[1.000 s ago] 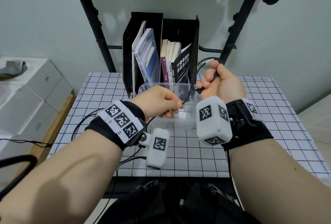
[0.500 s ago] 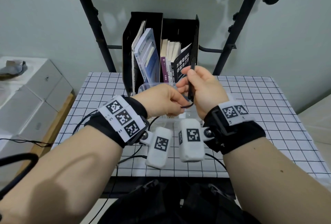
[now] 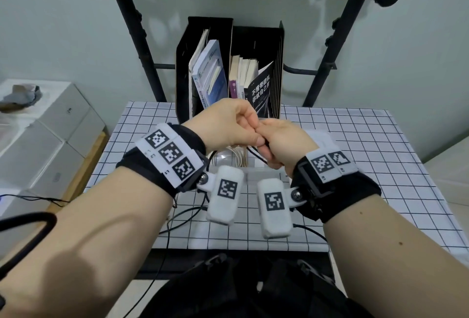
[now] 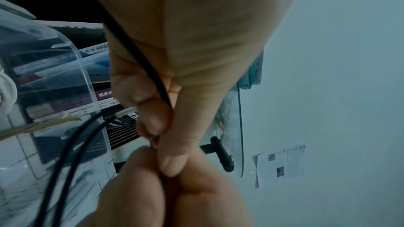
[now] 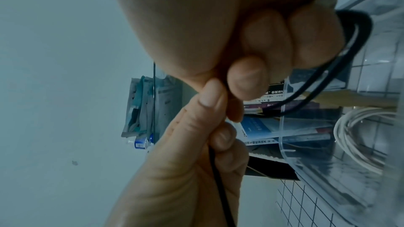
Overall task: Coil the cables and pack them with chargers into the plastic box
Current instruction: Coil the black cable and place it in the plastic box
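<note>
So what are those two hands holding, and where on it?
Both the left hand and the right hand pinch a thin black cable along its cord, loops hanging below.

Both forearms reach forward, the left hand [image 3: 229, 126] and right hand [image 3: 284, 143] meeting knuckle to knuckle, fingers curled, each pinching a black cable [image 4: 140, 54].

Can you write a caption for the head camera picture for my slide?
Both hands, left hand and right hand, pinch a black cable above a clear plastic box.

Black wrist straps [image 3: 162, 165] carry white square-coded tags [image 3: 168, 153] and white padded camera pods [image 3: 224, 197].
</note>
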